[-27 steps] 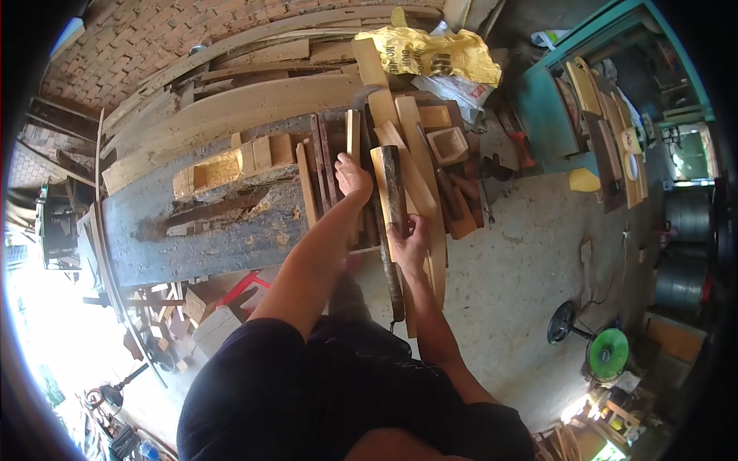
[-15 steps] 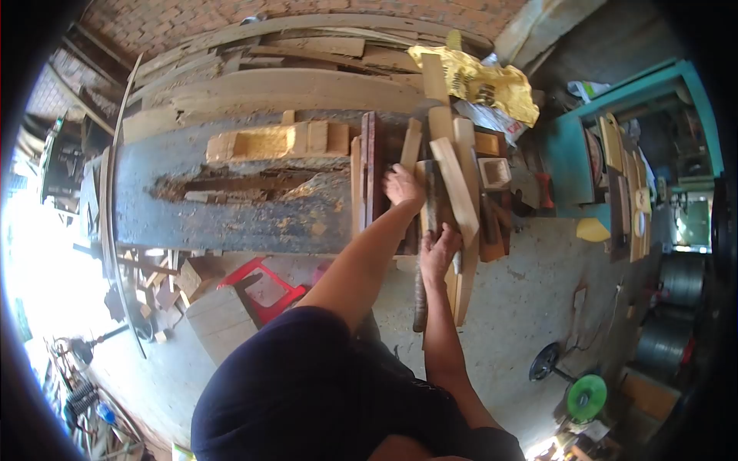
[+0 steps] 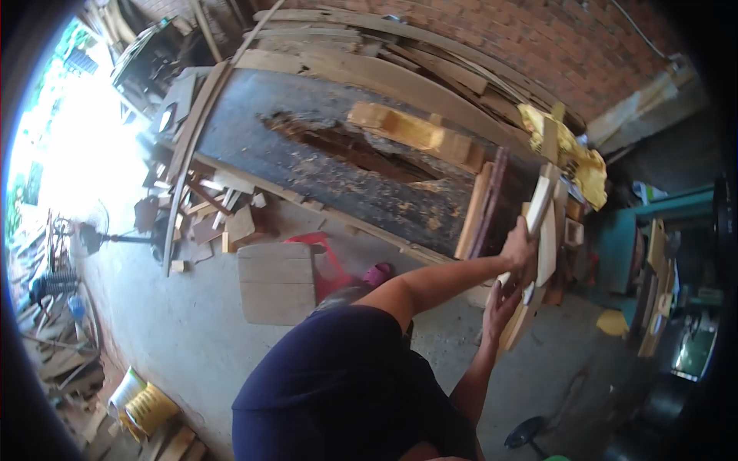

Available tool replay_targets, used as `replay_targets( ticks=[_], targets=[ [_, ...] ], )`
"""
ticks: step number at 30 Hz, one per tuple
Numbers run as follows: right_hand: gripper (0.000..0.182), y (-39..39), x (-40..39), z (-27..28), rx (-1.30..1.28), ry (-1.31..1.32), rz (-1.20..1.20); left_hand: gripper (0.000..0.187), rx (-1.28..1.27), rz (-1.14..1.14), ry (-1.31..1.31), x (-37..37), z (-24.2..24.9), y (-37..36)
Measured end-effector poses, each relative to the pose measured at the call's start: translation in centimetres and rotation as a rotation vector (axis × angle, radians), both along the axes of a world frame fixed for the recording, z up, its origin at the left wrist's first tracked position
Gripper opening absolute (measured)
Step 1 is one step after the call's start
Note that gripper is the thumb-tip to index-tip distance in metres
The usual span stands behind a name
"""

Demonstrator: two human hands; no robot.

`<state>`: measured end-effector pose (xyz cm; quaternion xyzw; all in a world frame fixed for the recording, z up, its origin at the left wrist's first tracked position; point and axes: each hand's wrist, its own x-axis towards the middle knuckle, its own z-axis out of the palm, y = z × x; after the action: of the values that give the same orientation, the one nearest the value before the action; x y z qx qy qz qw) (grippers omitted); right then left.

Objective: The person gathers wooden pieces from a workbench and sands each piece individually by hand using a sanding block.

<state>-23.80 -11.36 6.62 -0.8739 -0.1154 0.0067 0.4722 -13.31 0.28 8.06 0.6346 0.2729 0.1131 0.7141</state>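
Observation:
My left hand (image 3: 520, 247) is closed around a pale wooden strip (image 3: 536, 201) at the right end of the bench. Below it, my right hand (image 3: 500, 309) has its fingers bent around the lower end of the strips, partly hidden by the wood. A second pale wooden piece (image 3: 547, 242) lies alongside, just right of my left hand. To the left, a reddish-brown board (image 3: 490, 203) and a light board (image 3: 473, 211) lie side by side across the bench.
The dark, worn bench slab (image 3: 254, 115) has a long ragged hollow. On it lies a carved wooden block (image 3: 415, 134). A red plastic stool (image 3: 334, 265) and wooden panel (image 3: 277, 284) stand in front. Yellow crumpled sacking (image 3: 588, 173) and a teal cabinet (image 3: 615, 246) are at right.
My view has turned, so the bench now slants down to the right. My left hand has moved from the loose strips onto a pale strip; the dark bark-edged strip no longer shows clearly.

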Motion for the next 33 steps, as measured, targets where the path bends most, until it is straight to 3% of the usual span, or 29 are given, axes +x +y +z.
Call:
replay_targets(
  ticks=[4, 7, 10, 11, 12, 14, 16, 21, 22, 26, 28, 29, 30, 31, 32, 33],
  targets=[
    [0.069, 0.5, -5.5, 2.4, -0.051, 0.111, 0.043, 0.047, -0.163, -0.053, -0.017, -8.1, 3.9, 0.8],
    [0.058, -0.1, -9.3, 2.3, -0.275, 0.087, 0.095, 0.059, -0.153, -0.038, -0.055, -12.7, 2.8, 0.8],
    [0.049, -0.6, -14.6, 3.1, -0.181, -0.034, 0.142, 0.066, -0.155, 0.078, -0.034, -17.5, 1.6, 0.0],
    [0.042, -2.0, -15.6, 1.0, -0.149, -0.113, 0.194, 0.064, -0.262, 0.092, -0.069, -18.6, -0.2, -0.6],
    [0.042, -2.6, -17.4, 0.9, -0.147, -0.114, 0.197, 0.06, -0.34, 0.086, -0.056, -21.8, 2.4, 0.1],
    [0.036, -3.9, -21.2, 0.7, -0.072, 0.141, 0.224, 0.065, -0.303, 0.183, -0.057, -23.8, -2.4, -1.9],
    [0.033, -6.6, -24.8, -0.5, -0.116, 0.213, 0.23, 0.061, -0.33, 0.288, -0.101, -28.1, -2.0, -1.6],
    [0.035, -11.4, -35.1, -0.6, -0.06, 0.387, 0.38, 0.075, -0.08, 0.65, -0.122, -38.3, -5.0, 1.3],
    [0.037, -12.2, -37.0, -0.5, -0.06, 0.395, 0.408, 0.07, -0.308, 0.602, -0.095, -40.8, -5.0, 1.6],
    [0.035, -14.4, -43.1, -0.8, -0.088, 0.478, 0.451, 0.036, -0.213, 0.571, -0.104, -48.1, -7.9, 0.7],
    [0.034, -14.7, -45.3, -0.6, -0.097, 0.564, 0.474, 0.037, -0.14, 0.465, 0.047, -50.6, -9.4, 1.2],
    [0.032, -14.6, -46.3, 0.2, -0.056, 0.578, 0.448, 0.043, 0.038, 0.409, 0.14, -51.7, -7.7, 1.7],
    [0.03, -14.9, -47.3, 0.7, -0.054, 0.566, 0.429, 0.052, 0.241, 0.243, 0.103, -52.2, -13.9, 4.2],
    [0.029, -15.3, -48.3, 1.1, -0.043, 0.57, 0.406, 0.059, 0.401, 0.3, 0.324, -52.9, -5.7, 4.1],
    [0.028, -15.6, -49.2, 1.6, -0.032, 0.574, 0.392, 0.064, 0.209, 0.315, 0.152, -53.0, -5.3, 6.2],
    [0.028, -15.8, -50.3, 2.4, 0.008, 0.54, 0.36, 0.073, 0.049, 0.314, -0.074, -53.4, 1.3, 6.5]
  ],
)
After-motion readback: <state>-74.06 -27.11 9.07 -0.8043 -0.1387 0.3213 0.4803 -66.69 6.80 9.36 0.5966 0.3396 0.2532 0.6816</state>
